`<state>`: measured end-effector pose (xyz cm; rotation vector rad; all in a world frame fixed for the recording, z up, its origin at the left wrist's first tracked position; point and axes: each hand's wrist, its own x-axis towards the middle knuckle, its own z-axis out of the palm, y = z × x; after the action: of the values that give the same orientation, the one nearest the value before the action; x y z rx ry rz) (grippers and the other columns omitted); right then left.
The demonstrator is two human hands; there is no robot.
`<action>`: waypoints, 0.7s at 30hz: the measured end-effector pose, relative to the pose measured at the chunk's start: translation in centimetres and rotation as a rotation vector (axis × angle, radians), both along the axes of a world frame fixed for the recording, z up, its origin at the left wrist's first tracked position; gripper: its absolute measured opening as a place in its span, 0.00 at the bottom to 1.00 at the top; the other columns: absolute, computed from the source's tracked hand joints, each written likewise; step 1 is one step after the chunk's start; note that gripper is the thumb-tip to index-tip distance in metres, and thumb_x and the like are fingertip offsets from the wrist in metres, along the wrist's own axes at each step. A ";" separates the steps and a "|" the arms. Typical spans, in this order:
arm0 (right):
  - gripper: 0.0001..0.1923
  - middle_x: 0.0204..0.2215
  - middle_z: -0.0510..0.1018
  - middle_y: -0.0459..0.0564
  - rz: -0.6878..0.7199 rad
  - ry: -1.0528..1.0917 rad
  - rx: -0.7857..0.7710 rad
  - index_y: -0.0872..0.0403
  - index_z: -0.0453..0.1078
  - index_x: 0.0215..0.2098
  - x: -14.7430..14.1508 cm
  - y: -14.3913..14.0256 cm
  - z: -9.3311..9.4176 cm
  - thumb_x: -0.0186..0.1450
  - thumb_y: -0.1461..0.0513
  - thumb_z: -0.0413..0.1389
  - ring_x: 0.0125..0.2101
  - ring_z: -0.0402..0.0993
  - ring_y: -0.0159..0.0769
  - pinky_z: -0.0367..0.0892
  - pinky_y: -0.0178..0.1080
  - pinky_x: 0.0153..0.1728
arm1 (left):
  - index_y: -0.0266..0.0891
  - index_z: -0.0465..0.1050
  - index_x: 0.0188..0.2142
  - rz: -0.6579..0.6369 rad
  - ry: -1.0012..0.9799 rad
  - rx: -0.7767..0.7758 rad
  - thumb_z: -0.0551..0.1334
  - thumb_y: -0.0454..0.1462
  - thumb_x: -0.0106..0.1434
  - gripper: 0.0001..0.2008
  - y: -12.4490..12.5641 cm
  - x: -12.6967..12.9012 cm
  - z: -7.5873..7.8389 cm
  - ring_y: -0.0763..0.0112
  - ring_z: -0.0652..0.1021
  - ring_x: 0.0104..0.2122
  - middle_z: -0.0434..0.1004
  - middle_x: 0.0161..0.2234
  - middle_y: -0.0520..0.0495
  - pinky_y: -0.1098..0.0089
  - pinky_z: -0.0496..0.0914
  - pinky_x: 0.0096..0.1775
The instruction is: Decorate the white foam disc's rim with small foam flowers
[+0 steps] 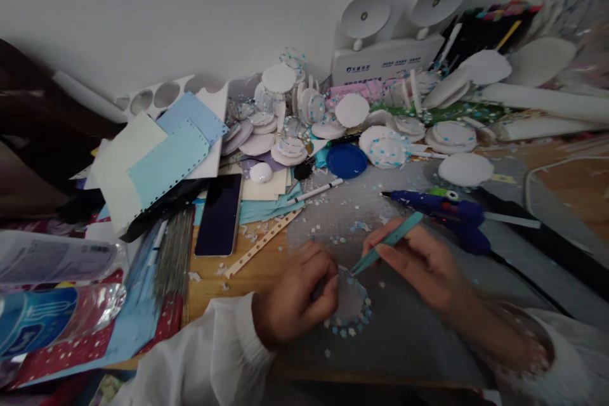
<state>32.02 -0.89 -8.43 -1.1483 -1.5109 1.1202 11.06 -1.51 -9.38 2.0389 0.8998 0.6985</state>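
We see a small white foam disc lying flat on the grey cutting mat, its rim dotted with tiny pale blue flower shapes. Our left hand curls over the disc's left edge, fingers bent down onto it and pinning it to the mat. Our right hand is closed in a pen-like pinch around teal tweezers, whose tip touches the disc's upper edge, just beside the left fingertips. More loose flower bits lie scattered on the mat near the disc. Behind the right hand lies a blue glue gun. Further back sit a blue lid and heaps of similar white discs. To the left, on the wooden table, rests a dark phone.
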 end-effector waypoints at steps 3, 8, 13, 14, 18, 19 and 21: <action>0.08 0.28 0.78 0.47 0.010 -0.013 -0.008 0.52 0.70 0.33 0.1 0.1 -0.1 0.66 0.57 0.55 0.28 0.76 0.32 0.74 0.32 0.28 | 0.40 0.57 0.28 0.002 -0.005 -0.008 0.51 0.32 0.64 0.07 0.0 0.0 0.0 0.67 0.68 0.35 0.67 0.31 0.46 0.67 0.63 0.37; 0.08 0.29 0.78 0.48 0.030 -0.025 -0.033 0.52 0.70 0.33 0.0 0.0 -0.2 0.66 0.56 0.55 0.29 0.77 0.34 0.74 0.34 0.29 | 0.40 0.57 0.28 0.007 -0.021 -0.013 0.51 0.32 0.64 0.07 -0.1 0.0 0.1 0.66 0.67 0.34 0.67 0.31 0.46 0.66 0.63 0.37; 0.10 0.29 0.78 0.48 0.059 -0.017 -0.053 0.53 0.70 0.33 0.0 0.0 -0.1 0.66 0.56 0.54 0.29 0.76 0.33 0.73 0.33 0.28 | 0.40 0.58 0.28 0.034 -0.049 -0.012 0.50 0.31 0.65 0.08 -0.2 0.1 0.6 0.66 0.68 0.34 0.67 0.31 0.45 0.66 0.64 0.37; 0.10 0.28 0.77 0.48 0.071 -0.017 -0.069 0.53 0.70 0.33 0.0 0.0 -0.1 0.66 0.55 0.54 0.29 0.76 0.33 0.73 0.33 0.28 | 0.40 0.58 0.28 0.036 -0.051 -0.012 0.50 0.31 0.65 0.08 -0.2 0.1 0.7 0.66 0.68 0.34 0.68 0.31 0.45 0.66 0.64 0.37; 0.08 0.29 0.77 0.47 0.054 0.039 -0.100 0.53 0.70 0.33 0.1 0.0 -0.4 0.65 0.57 0.55 0.30 0.75 0.34 0.72 0.35 0.29 | 0.40 0.58 0.29 0.055 -0.066 -0.002 0.50 0.31 0.65 0.07 -0.2 0.0 0.4 0.66 0.69 0.35 0.68 0.31 0.45 0.66 0.65 0.38; 0.06 0.29 0.76 0.47 0.037 0.079 -0.093 0.52 0.70 0.33 0.2 0.1 -0.5 0.65 0.58 0.55 0.30 0.75 0.34 0.72 0.35 0.31 | 0.40 0.59 0.29 0.064 -0.070 0.005 0.50 0.31 0.65 0.07 -0.2 -0.1 0.2 0.66 0.69 0.35 0.68 0.31 0.45 0.66 0.64 0.38; 0.05 0.29 0.76 0.46 0.007 0.203 -0.090 0.51 0.68 0.32 0.4 0.4 -0.6 0.65 0.59 0.54 0.31 0.74 0.34 0.71 0.36 0.32 | 0.40 0.59 0.30 0.081 -0.067 0.029 0.51 0.32 0.66 0.07 -0.2 -0.1 -0.1 0.67 0.69 0.34 0.69 0.31 0.46 0.66 0.64 0.37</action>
<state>32.46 -0.45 -9.00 -1.0556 -1.3210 1.2805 10.92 -1.70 -9.44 2.0016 0.9432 0.8235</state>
